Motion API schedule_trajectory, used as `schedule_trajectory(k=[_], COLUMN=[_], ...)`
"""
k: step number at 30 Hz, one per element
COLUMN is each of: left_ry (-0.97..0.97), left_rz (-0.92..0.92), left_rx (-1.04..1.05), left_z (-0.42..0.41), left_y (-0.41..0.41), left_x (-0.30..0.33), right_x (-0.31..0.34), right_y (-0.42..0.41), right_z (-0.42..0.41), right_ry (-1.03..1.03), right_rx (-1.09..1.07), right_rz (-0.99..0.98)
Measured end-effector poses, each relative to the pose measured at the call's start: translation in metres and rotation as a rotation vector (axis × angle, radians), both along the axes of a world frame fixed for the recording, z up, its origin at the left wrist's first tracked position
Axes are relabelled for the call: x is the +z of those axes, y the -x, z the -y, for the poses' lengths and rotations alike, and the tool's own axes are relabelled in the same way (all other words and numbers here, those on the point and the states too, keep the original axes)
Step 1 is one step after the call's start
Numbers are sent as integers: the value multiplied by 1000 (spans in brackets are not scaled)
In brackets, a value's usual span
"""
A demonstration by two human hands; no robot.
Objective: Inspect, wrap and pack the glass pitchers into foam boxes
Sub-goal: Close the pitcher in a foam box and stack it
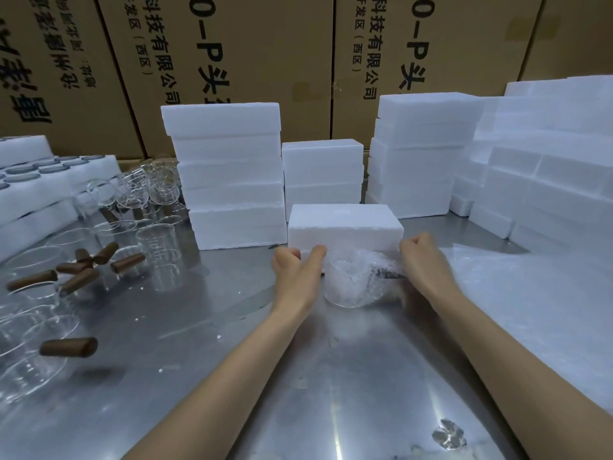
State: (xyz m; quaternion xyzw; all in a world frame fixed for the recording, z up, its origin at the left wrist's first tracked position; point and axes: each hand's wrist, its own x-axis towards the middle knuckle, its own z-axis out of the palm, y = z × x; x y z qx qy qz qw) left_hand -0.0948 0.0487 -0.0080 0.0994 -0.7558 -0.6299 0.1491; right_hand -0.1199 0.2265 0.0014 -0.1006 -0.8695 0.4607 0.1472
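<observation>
A clear glass pitcher wrapped in bubble film (355, 280) is lying on its side on the steel table (331, 393), its long axis running left to right and its dark handle pointing right. Just behind it, the left hand (295, 270) is gripping the front edge of a white rectangular foam box (345, 227), while the right hand (423, 260) is curling its fingers around the wrap at the handle end.
</observation>
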Motion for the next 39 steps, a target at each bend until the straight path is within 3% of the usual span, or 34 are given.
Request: schedule_trajectory(k=[7,19,23,27,30,34,39], left_ry=[14,124,228,436,644,744,771], left_rz=[-35,20,-135,-411,-498,-479,-414], left_rx=[57,56,181,71,-91,-236,-353], left_z=[7,21,28,26,13,8,10], left_y=[-12,-26,-27,-35,-42,-43,-42], left_x=[0,4,3,6,6,5,4], right_x=[9,12,15,16,12,11,7], right_y=[-10,-13,-11,-10,-9,-6,-2], right_z=[-8,-10,-7,-4,2,6,6], right_ry=[-200,-131,-87,76,155,65,64], right_rx=[-72,-160,-161,14,237,421,455], right_rz=[41,-1,-131,-207,-220,-217,-173])
